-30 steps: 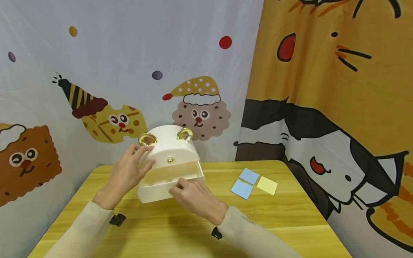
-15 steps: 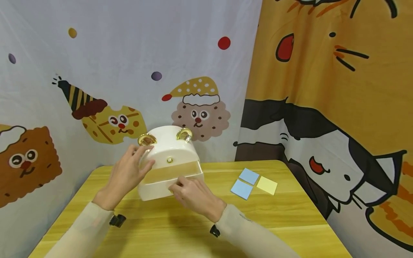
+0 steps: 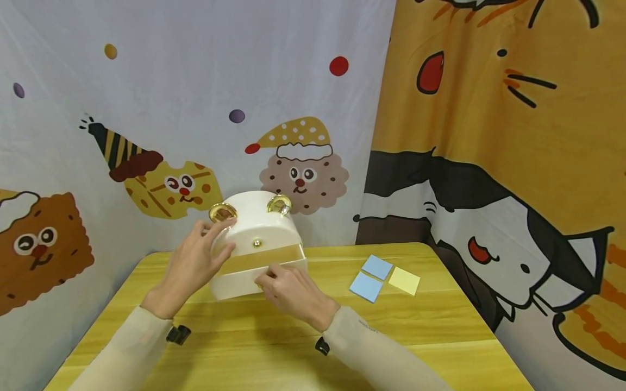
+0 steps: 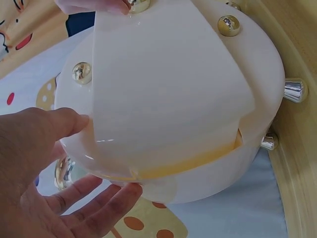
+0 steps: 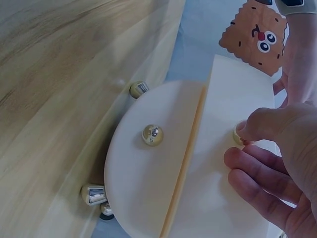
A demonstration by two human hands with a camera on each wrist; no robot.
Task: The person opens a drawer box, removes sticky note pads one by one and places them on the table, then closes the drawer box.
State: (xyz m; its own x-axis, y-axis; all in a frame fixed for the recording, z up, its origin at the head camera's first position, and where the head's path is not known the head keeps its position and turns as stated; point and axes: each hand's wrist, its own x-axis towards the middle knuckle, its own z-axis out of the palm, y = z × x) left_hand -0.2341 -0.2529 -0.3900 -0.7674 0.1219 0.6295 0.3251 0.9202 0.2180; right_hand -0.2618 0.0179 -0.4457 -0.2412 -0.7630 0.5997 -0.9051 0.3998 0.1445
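Observation:
A white rounded storage box point(image 3: 254, 214) with gold ring-shaped ears stands near the table's far edge. Its wide middle drawer point(image 3: 235, 284) sticks partly out toward me. My right hand point(image 3: 293, 293) pinches that drawer's gold knob point(image 5: 238, 134) between thumb and fingers, the rest of the fingers lying along the drawer front. My left hand point(image 3: 188, 269) touches the box's left side; in the left wrist view its thumb lies at the front face and its relaxed fingers on the curved side. Gold knobs show above point(image 4: 82, 73) and below point(image 5: 152, 135) the drawer.
Two blue sticky-note pads point(image 3: 367, 287) and a yellow pad point(image 3: 405, 281) lie on the wooden table point(image 3: 274, 358), right of the box. Short metallic feet point(image 4: 295, 90) hold the box off the table. A printed cartoon curtain point(image 3: 195, 81) hangs behind.
The drawer has slid a little farther into the box, my right hand moving in with it on the knob. My left hand stays in place on the box's side.

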